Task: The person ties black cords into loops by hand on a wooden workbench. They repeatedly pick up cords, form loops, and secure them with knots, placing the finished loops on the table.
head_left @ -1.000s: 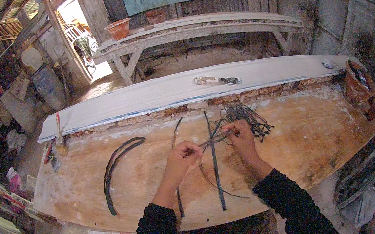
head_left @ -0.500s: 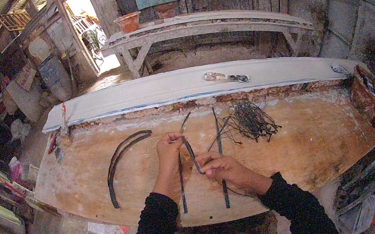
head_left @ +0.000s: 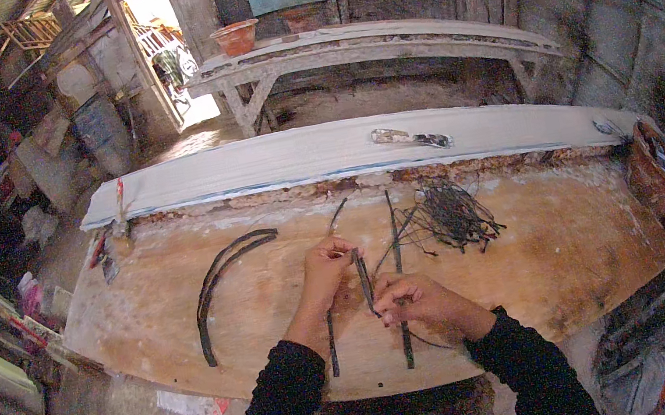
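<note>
My left hand (head_left: 328, 272) pinches the upper end of a short black strip (head_left: 364, 277) above the middle of the wooden board. The strip's lower end is between the fingers of my right hand (head_left: 425, 296). Under my hands lie two long straight black strips, a left one (head_left: 334, 349) and a right one (head_left: 393, 232), each partly covered. Curved black strips (head_left: 207, 293) rest side by side to the left. Beyond my right hand is a tangled heap of thin black cords (head_left: 456, 212), with loose ends trailing toward the strips.
The wooden board (head_left: 563, 256) ends at a white-coated plank (head_left: 254, 163) along its far side. On the plank lies a stained, handled tool (head_left: 411, 138). A brush (head_left: 120, 214) leans at the left, and a brown bag-like container (head_left: 650, 165) stands at the right. A long bench (head_left: 376, 49) is behind.
Both hands have shifted slightly to the right over the board with the short strip, which now hangs more upright. The view has swung a little to the left.
</note>
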`<act>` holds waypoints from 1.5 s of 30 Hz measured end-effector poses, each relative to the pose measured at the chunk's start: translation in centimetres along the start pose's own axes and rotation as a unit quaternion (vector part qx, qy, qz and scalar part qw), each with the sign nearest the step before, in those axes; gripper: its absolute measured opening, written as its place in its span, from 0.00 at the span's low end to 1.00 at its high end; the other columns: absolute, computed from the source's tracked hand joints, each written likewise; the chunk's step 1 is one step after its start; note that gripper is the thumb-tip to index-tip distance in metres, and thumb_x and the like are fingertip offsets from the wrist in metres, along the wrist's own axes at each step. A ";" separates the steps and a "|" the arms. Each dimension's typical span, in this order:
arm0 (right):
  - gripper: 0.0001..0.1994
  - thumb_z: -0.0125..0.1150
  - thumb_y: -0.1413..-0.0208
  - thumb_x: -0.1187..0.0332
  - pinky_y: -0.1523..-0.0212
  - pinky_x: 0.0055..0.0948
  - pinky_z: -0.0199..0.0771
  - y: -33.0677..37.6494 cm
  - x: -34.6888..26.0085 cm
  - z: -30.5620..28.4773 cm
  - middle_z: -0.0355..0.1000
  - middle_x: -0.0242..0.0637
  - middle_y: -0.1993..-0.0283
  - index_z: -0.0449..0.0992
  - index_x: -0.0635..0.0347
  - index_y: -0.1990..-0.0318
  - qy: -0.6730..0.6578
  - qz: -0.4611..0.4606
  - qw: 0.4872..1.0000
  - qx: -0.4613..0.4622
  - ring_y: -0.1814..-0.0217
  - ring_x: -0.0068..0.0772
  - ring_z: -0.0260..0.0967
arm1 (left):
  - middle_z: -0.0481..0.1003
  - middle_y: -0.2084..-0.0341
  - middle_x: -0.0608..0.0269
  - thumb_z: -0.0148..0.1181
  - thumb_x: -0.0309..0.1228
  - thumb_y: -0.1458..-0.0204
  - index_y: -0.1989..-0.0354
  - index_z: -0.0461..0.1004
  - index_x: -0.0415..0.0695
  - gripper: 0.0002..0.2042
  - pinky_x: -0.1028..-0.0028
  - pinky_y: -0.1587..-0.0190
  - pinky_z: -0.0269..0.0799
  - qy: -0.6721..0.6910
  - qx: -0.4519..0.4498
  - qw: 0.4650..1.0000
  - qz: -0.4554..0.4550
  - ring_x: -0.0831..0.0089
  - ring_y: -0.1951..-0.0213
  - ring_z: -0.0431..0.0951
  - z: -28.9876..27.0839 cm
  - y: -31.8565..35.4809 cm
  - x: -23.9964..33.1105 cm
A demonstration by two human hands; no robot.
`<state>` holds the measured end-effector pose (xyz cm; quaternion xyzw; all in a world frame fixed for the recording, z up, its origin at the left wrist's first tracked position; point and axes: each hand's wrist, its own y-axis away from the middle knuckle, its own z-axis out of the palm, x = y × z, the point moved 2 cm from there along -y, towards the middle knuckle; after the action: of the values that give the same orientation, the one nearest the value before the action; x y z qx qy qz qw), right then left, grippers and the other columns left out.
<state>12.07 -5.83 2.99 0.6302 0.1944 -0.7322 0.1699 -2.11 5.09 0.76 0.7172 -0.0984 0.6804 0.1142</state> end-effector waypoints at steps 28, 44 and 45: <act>0.07 0.56 0.57 0.77 0.64 0.24 0.60 -0.6 2.0 -8.0 0.62 0.33 0.72 0.63 0.60 0.75 0.293 -0.178 0.815 0.467 0.66 0.26 0.60 | 0.69 0.77 0.70 0.62 0.26 0.61 0.75 0.70 0.41 0.06 0.80 0.67 0.63 -0.115 -0.417 0.889 0.152 0.80 0.71 0.68 3.5 3.0 0.1; 0.04 0.57 0.53 0.71 0.67 0.19 0.61 -0.5 1.8 -5.6 0.68 0.28 0.74 0.72 0.62 0.73 0.175 -0.037 0.908 0.378 0.70 0.18 0.62 | 0.70 0.83 0.67 0.60 0.29 0.60 0.76 0.71 0.40 0.06 0.81 0.77 0.64 -0.182 0.118 0.966 0.143 0.82 0.80 0.68 -1.4 -0.1 1.4; 0.05 0.57 0.53 0.70 0.66 0.19 0.61 -0.5 1.6 -4.9 0.68 0.27 0.73 0.72 0.61 0.72 0.159 -0.031 0.921 0.353 0.69 0.18 0.62 | 0.71 0.83 0.66 0.60 0.29 0.60 0.76 0.72 0.40 0.06 0.81 0.78 0.64 -0.171 0.147 0.960 0.165 0.82 0.80 0.68 -1.7 0.0 1.4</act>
<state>15.73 -2.97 0.81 0.7512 -0.0327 -0.6484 -0.1196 -3.64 5.66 2.22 0.8054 -0.1323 0.5641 -0.1250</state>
